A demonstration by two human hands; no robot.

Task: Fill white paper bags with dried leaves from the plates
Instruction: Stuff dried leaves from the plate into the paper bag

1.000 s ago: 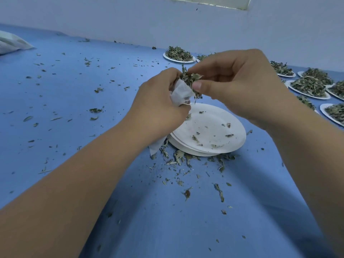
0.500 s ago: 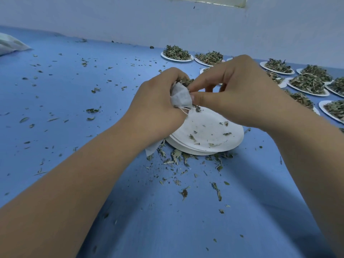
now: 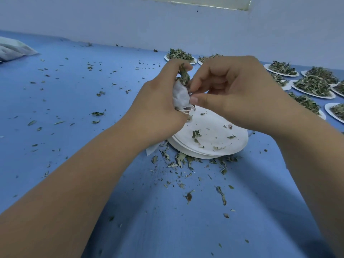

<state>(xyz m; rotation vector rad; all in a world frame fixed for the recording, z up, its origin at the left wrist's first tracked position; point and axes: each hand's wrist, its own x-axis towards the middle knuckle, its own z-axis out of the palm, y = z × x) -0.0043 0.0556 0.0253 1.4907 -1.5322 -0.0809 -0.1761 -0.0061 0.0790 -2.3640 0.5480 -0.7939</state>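
In the head view, the left hand (image 3: 158, 108) sits at the centre of the frame with its fingers curled round a white paper bag (image 3: 181, 96), gripping it upright above the left edge of a stack of white plates (image 3: 214, 140). A tuft of dried leaves (image 3: 184, 74) sticks up out of the bag's mouth, beside the left forefinger. The right hand (image 3: 232, 95), just right of centre, has its fingers curled in. Its thumb lies against the bag's side and its fingertips touch the bag's mouth, pinching there. A thin string hangs at the bag's lower edge. The top plate of the stack carries only a few leaf scraps. Loose leaf bits (image 3: 186, 161) lie on the blue table (image 3: 93, 183) just below the stack, with more scattered toward the left. Heaped plates of leaves (image 3: 314, 84) fill the right edge, and another heaped plate (image 3: 179, 54) stands at upper centre by the wall (image 3: 111, 19).
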